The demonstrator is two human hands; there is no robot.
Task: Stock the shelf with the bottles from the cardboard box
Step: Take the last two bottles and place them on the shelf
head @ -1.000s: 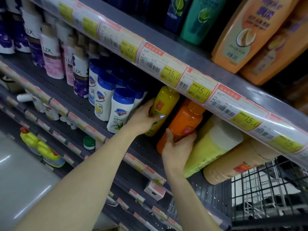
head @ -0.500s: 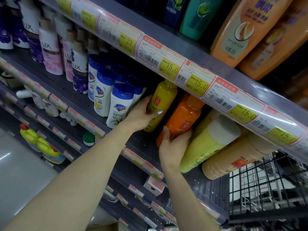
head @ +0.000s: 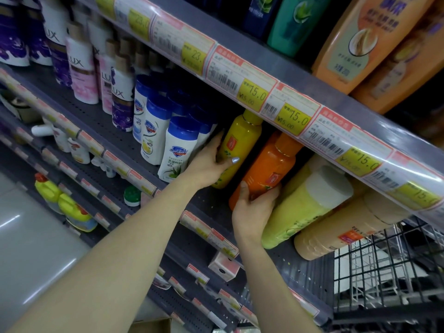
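Note:
My left hand (head: 209, 165) grips a yellow bottle (head: 240, 140) that stands on the grey shelf (head: 120, 131), right beside the white bottles with blue caps (head: 179, 150). My right hand (head: 252, 210) is wrapped around the lower part of an orange bottle (head: 269, 164), which stands just right of the yellow one, under the price-tag rail (head: 288, 116). A corner of the cardboard box (head: 150, 325) shows at the bottom edge.
Large light-green (head: 305, 207) and beige (head: 341, 229) bottles lean at the right of the orange one. Lux bottles (head: 81, 68) fill the shelf's left. Orange and teal bottles stand on the shelf above. A black wire rack (head: 384, 272) is at the lower right.
Both hands keep their hold on the two bottles. The view has shifted slightly, and the box corner has come into sight at the bottom.

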